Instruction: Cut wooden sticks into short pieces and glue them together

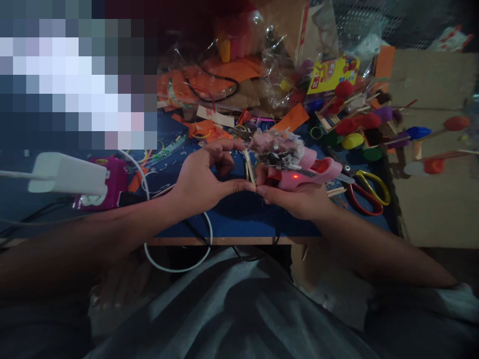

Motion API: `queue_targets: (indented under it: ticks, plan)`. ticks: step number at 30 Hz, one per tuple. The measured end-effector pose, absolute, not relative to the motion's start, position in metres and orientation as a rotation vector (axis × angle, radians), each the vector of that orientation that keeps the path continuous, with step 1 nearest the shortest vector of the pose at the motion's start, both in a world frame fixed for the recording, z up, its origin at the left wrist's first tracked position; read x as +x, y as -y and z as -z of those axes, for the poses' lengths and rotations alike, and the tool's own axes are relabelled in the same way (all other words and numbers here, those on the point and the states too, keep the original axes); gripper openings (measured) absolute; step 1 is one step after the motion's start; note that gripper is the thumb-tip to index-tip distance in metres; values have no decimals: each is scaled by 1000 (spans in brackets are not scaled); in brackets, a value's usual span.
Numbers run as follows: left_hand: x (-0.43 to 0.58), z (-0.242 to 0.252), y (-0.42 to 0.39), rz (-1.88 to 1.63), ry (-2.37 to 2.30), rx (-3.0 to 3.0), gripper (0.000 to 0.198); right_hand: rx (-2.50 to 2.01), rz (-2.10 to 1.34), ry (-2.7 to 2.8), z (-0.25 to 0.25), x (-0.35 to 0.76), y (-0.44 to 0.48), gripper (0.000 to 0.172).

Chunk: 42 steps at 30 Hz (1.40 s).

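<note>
Thin pale wooden sticks stand joined at a narrow angle between my hands. My left hand pinches them, index finger at the top and thumb at the bottom; its other fingers curl in. Wrapped in my right hand is a pink glue gun, its red light lit and its front covered in stringy, dirty glue. The thumb and a finger of that hand also meet the lower end of the sticks, close to my left thumb. Scissors with red and yellow handles lie just right of my right hand.
A white plug adapter sits in a purple socket block at left, with a looping white cable. Colourful stick-mounted pieces crowd the right. Orange scraps, a yellow packet and clear plastic lie behind; cardboard is at far right.
</note>
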<state>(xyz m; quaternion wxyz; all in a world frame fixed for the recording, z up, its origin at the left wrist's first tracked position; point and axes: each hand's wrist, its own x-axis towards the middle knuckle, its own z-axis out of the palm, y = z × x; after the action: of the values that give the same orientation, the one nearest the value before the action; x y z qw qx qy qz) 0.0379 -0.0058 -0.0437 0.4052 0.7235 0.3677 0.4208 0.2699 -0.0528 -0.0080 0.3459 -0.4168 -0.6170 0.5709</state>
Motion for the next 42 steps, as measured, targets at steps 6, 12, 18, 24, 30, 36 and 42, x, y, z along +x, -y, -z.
queue_targets:
  ticks: [6,12,18,24,30,36,42]
  plan:
    - [39,39,5,-1052,-929,1820,71,-1056,-1485,1592,12,272,52,51]
    - [37,40,3,-1068,-922,1833,79,-1022,-1468,1548,15,273,54,49]
    - [35,36,4,-1069,-925,1891,82,-1152,-1486,1274,16,268,58,64]
    - [35,33,5,-985,-950,1880,83,-1191,-1498,1214,14,266,56,68]
    - [35,32,6,-968,-886,1910,78,-1260,-1489,1208,18,265,56,65]
    - [36,30,7,-941,-875,1899,78,-1243,-1438,1214,19,268,53,58]
    - [36,29,7,-944,-828,1907,74,-1203,-1359,1149,19,268,51,64]
